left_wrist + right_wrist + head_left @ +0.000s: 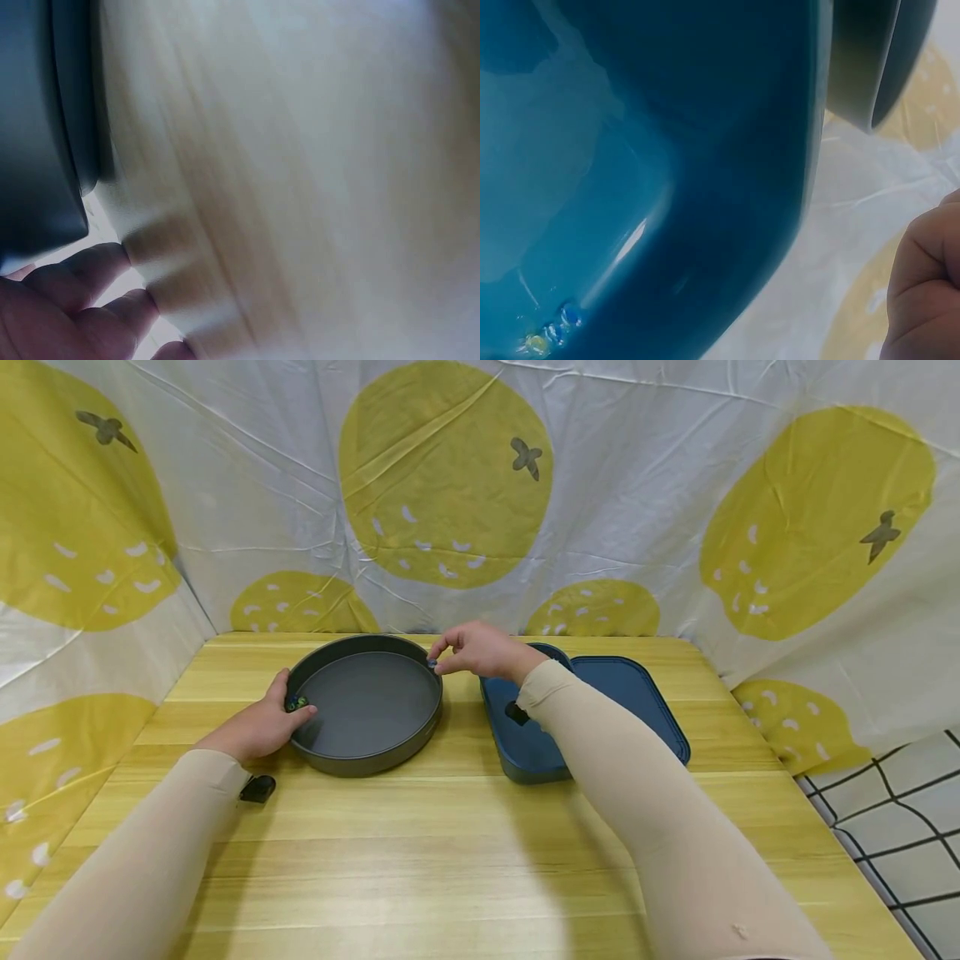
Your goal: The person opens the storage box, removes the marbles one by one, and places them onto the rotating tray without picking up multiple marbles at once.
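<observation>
Resting on a pale wooden table (450, 852), a round dark pan (367, 706) sits left of centre, with a blue tray (637, 693) just beside it on the right; the two are near but apart, a strip of wood showing between them; the left hand (258, 727) lies against the pan's left rim, thumb hooked over the edge and fingers curled along the outer wall, and something small and green (297, 702) shows at the thumb tip, too small to tell what it is; the right hand (480, 650) hovers at the pan's far right rim, thumb and forefinger pinched together on a tiny bluish thing (432, 663), whose kind I cannot tell; that forearm, in a beige sleeve (637, 793), crosses over the tray and hides much of its left half; a small black device is strapped under each wrist; a white cloth with yellow fruit prints (450, 477) walls the table on three sides, and a tiled floor (900, 810) shows at the right; the left wrist view is blurred, giving only fingertips (82, 274) against the pan's dark wall (37, 150) and the wood; the right wrist view shows the tray's glossy blue inside (645, 150) with a few small beads (555, 330) in its corner, and curled knuckles at the edge.
</observation>
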Demonstrator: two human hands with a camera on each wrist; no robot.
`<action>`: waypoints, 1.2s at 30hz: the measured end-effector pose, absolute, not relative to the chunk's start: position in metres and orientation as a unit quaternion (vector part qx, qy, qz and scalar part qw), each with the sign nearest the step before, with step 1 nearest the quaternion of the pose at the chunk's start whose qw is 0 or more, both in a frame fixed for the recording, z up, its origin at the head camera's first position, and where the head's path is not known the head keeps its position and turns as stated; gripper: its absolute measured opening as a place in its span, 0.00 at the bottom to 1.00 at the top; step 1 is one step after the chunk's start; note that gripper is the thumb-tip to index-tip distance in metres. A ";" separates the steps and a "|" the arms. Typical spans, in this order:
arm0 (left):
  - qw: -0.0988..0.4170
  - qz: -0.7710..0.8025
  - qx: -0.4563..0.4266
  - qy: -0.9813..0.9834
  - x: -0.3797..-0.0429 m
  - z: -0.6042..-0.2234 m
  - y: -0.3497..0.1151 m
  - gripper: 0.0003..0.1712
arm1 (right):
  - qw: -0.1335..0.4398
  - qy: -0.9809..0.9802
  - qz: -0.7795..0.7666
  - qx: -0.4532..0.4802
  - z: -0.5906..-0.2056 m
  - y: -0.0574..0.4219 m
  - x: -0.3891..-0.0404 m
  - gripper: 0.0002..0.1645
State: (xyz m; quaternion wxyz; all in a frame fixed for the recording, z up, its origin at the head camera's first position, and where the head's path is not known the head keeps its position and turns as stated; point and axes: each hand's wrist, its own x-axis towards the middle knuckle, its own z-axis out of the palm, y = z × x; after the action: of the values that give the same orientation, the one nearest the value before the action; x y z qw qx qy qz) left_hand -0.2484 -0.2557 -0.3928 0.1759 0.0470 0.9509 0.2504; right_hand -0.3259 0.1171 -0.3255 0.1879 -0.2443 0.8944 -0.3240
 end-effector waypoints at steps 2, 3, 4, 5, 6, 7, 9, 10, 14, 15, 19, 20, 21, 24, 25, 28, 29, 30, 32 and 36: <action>0.176 0.252 0.047 0.950 -0.249 -0.393 -0.256 0.59 | 0.189 0.893 -0.326 -0.247 -0.326 0.115 -0.326 0.16; 0.176 0.251 0.046 0.951 -0.249 -0.393 -0.256 0.59 | 0.189 0.892 -0.326 -0.250 -0.326 0.114 -0.325 0.16; 0.176 0.251 0.046 0.951 -0.249 -0.394 -0.256 0.59 | 0.187 0.892 -0.326 -0.251 -0.326 0.113 -0.325 0.16; 0.176 0.251 0.046 0.951 -0.249 -0.394 -0.256 0.59 | 0.185 0.893 -0.323 -0.253 -0.326 0.112 -0.325 0.16; 0.176 0.250 0.046 0.951 -0.249 -0.394 -0.257 0.59 | 0.185 0.892 -0.324 -0.256 -0.326 0.111 -0.325 0.16; 0.176 0.250 0.045 0.951 -0.250 -0.394 -0.257 0.60 | 0.185 0.891 -0.323 -0.259 -0.326 0.110 -0.324 0.17; 0.176 0.249 0.045 0.952 -0.250 -0.395 -0.257 0.60 | 0.186 0.889 -0.324 -0.265 -0.326 0.107 -0.324 0.17; 0.176 0.249 0.044 0.951 -0.250 -0.395 -0.257 0.60 | 0.188 0.887 -0.326 -0.268 -0.326 0.106 -0.323 0.17; 0.176 0.251 0.045 0.951 -0.250 -0.395 -0.257 0.60 | 0.199 0.879 -0.333 -0.276 -0.328 0.103 -0.323 0.18; 0.176 0.253 0.045 0.950 -0.250 -0.395 -0.256 0.60 | 0.202 0.877 -0.338 -0.275 -0.329 0.104 -0.323 0.19; 0.178 0.255 0.045 0.949 -0.250 -0.395 -0.256 0.60 | 0.202 0.878 -0.350 -0.256 -0.333 0.117 -0.326 0.21; 0.178 0.255 0.044 0.950 -0.250 -0.395 -0.256 0.60 | 0.199 0.881 -0.351 -0.246 -0.335 0.124 -0.329 0.21; 0.177 0.253 0.044 0.950 -0.250 -0.395 -0.256 0.60 | 0.196 0.885 -0.351 -0.233 -0.336 0.131 -0.331 0.22; 0.176 0.248 0.044 0.952 -0.251 -0.395 -0.256 0.60 | 0.187 0.894 -0.354 -0.200 -0.346 0.156 -0.337 0.21; 0.175 0.248 0.044 0.952 -0.251 -0.395 -0.256 0.60 | 0.183 0.899 -0.349 -0.190 -0.349 0.164 -0.340 0.21; 0.174 0.252 0.046 0.951 -0.252 -0.396 -0.257 0.60 | 0.164 0.923 -0.314 -0.154 -0.360 0.187 -0.345 0.20; 0.175 0.255 0.046 0.950 -0.252 -0.396 -0.257 0.60 | 0.158 0.932 -0.294 -0.142 -0.364 0.193 -0.346 0.21; 0.176 0.257 0.046 0.949 -0.252 -0.397 -0.257 0.60 | 0.152 0.942 -0.271 -0.127 -0.366 0.197 -0.347 0.21; 0.177 0.259 0.046 0.948 -0.253 -0.397 -0.258 0.60 | 0.140 0.959 -0.225 -0.099 -0.370 0.205 -0.348 0.22; 0.176 0.255 0.045 0.950 -0.253 -0.397 -0.257 0.60 | 0.132 0.977 -0.149 -0.070 -0.375 0.208 -0.350 0.22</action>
State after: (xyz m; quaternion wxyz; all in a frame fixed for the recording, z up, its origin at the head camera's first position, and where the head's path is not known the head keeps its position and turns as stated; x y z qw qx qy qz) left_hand -0.2527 -0.2574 -0.3972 0.1763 0.0447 0.9496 0.2553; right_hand -0.3500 0.2077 -0.3750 0.1321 -0.0700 0.9774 -0.1493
